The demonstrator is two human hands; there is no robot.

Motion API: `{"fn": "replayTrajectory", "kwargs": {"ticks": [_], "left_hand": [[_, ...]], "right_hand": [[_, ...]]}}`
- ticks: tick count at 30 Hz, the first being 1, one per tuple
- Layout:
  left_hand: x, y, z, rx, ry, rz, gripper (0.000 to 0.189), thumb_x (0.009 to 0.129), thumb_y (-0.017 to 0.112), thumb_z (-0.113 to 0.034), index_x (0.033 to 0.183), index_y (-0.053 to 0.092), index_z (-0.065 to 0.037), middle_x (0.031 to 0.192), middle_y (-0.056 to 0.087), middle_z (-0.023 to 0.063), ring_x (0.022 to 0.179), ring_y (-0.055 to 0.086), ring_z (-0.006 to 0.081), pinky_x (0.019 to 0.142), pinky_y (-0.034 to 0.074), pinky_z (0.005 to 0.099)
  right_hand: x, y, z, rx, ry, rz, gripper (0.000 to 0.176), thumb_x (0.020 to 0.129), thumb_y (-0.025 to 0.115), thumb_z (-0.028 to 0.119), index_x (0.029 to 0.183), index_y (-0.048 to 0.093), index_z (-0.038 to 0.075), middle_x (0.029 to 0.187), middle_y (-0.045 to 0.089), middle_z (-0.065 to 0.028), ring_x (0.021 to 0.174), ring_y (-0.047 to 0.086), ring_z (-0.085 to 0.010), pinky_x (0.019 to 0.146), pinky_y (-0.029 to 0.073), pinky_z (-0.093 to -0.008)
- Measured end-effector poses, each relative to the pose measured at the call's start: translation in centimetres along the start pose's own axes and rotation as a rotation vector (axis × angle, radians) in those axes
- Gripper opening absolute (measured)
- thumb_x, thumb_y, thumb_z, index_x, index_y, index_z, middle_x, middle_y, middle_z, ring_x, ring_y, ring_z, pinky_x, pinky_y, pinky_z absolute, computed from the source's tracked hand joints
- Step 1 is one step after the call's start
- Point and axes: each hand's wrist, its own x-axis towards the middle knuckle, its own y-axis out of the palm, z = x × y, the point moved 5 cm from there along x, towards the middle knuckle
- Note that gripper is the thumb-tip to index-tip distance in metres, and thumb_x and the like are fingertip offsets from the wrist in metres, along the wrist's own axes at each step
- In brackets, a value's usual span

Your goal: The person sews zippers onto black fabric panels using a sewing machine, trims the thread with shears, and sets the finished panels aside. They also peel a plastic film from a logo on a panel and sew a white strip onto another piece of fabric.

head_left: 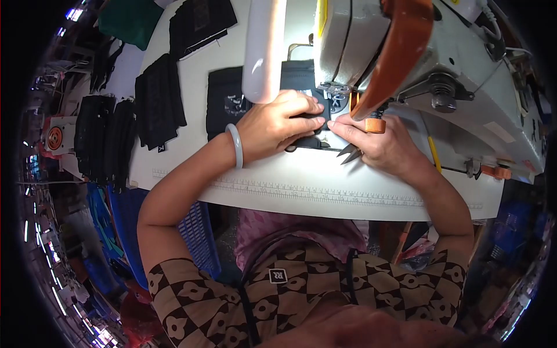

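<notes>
A piece of black fabric (pixel 224 98) with a light printed mark lies on the sewing machine's white bed, under the machine head. My left hand (pixel 278 123) lies on it, fingers stretched toward the needle area and pressing the cloth. A pale bangle (pixel 235 146) circles that wrist. My right hand (pixel 380 145) is closed, thumb and forefinger meeting at the fabric's right edge, close to the left fingertips. From under its palm stick the two dark pointed blades of a pair of thread snips (pixel 350 155); their handle is hidden in the hand.
The sewing machine (pixel 493 110) fills the upper right, with an orange guard (pixel 400 52) over the needle area. A white tube lamp (pixel 262 52) hangs above my left hand. Black fabric stacks (pixel 159 101) lie left. A printed ruler (pixel 313 190) follows the table's front edge; a blue basket (pixel 197 232) stands below.
</notes>
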Motion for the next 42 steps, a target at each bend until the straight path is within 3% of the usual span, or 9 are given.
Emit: {"fn": "replayTrajectory", "kwargs": {"ticks": [4,7,12,16,31,36,39,42], "left_hand": [[0.5,0.0,1.3,0.018,0.001,0.044,0.027,0.080,0.076,-0.007,0.107,0.075,-0.005,0.114,0.069,0.0092,0.112,0.064,0.0285,0.090,0.056,0.0392],[1.3,-0.6,1.9,0.069,-0.038,0.067,0.023,0.083,0.075,-0.010,0.105,0.077,-0.007,0.111,0.069,0.0088,0.107,0.065,0.0271,0.089,0.055,0.0380],[2.2,-1.0,3.1,0.126,-0.074,0.056,0.019,0.086,0.074,-0.014,0.104,0.078,-0.008,0.109,0.069,0.0084,0.101,0.064,0.0257,0.087,0.055,0.0369],[2.3,-1.1,3.4,0.171,-0.064,0.060,0.019,0.087,0.074,-0.017,0.103,0.078,-0.008,0.107,0.069,0.0077,0.098,0.064,0.0250,0.086,0.055,0.0363],[2.4,-1.6,2.2,0.178,-0.116,0.087,0.019,0.088,0.074,-0.017,0.102,0.076,-0.005,0.102,0.068,0.0067,0.094,0.062,0.0248,0.082,0.054,0.0371],[0.8,-1.5,1.1,0.200,-0.003,0.087,0.021,0.088,0.073,-0.016,0.106,0.074,-0.004,0.103,0.067,0.0093,0.091,0.061,0.0262,0.082,0.053,0.0382],[-0.2,-0.1,-0.3,0.062,-0.198,-0.031,0.027,0.089,0.072,-0.015,0.113,0.070,-0.004,0.110,0.065,0.0122,0.097,0.061,0.0291,0.086,0.051,0.0392],[0.0,0.8,-1.5,0.138,-0.169,-0.077,0.032,0.088,0.072,-0.014,0.118,0.067,-0.003,0.117,0.064,0.0134,0.102,0.061,0.0306,0.091,0.050,0.0400]], "right_hand": [[0.1,0.3,-0.5,-0.049,0.007,0.010,0.050,0.077,0.066,-0.004,0.123,0.070,0.014,0.105,0.072,-0.0093,0.088,0.071,-0.0301,0.076,0.059,-0.0398],[-0.1,1.3,-1.5,-0.154,0.166,0.153,0.068,0.075,0.063,-0.005,0.137,0.063,0.022,0.109,0.071,-0.0126,0.088,0.070,-0.0337,0.081,0.058,-0.0426],[-0.4,1.5,-1.5,-0.192,0.284,0.226,0.080,0.074,0.062,-0.002,0.146,0.054,0.031,0.113,0.069,-0.0147,0.092,0.068,-0.0359,0.089,0.055,-0.0452],[-0.8,1.7,-2.3,-0.102,0.326,0.112,0.078,0.075,0.063,0.001,0.146,0.054,0.033,0.115,0.068,-0.0149,0.099,0.066,-0.0356,0.095,0.051,-0.0467],[-1.1,2.0,-3.0,-0.018,0.380,0.081,0.066,0.079,0.065,0.001,0.139,0.062,0.029,0.116,0.068,-0.0143,0.103,0.066,-0.0332,0.097,0.051,-0.0443],[-0.8,1.3,-2.8,0.041,0.403,0.084,0.065,0.079,0.065,-0.004,0.135,0.066,0.028,0.113,0.070,-0.0135,0.103,0.067,-0.0315,0.097,0.052,-0.0415],[-0.7,0.8,-1.6,-0.044,0.166,0.077,0.066,0.075,0.064,-0.010,0.130,0.069,0.025,0.108,0.071,-0.0117,0.102,0.069,-0.0298,0.093,0.054,-0.0402],[-0.5,0.5,-1.5,-0.058,0.080,0.038,0.064,0.072,0.065,-0.012,0.126,0.072,0.022,0.105,0.072,-0.0108,0.099,0.069,-0.0292,0.089,0.056,-0.0399]]}}
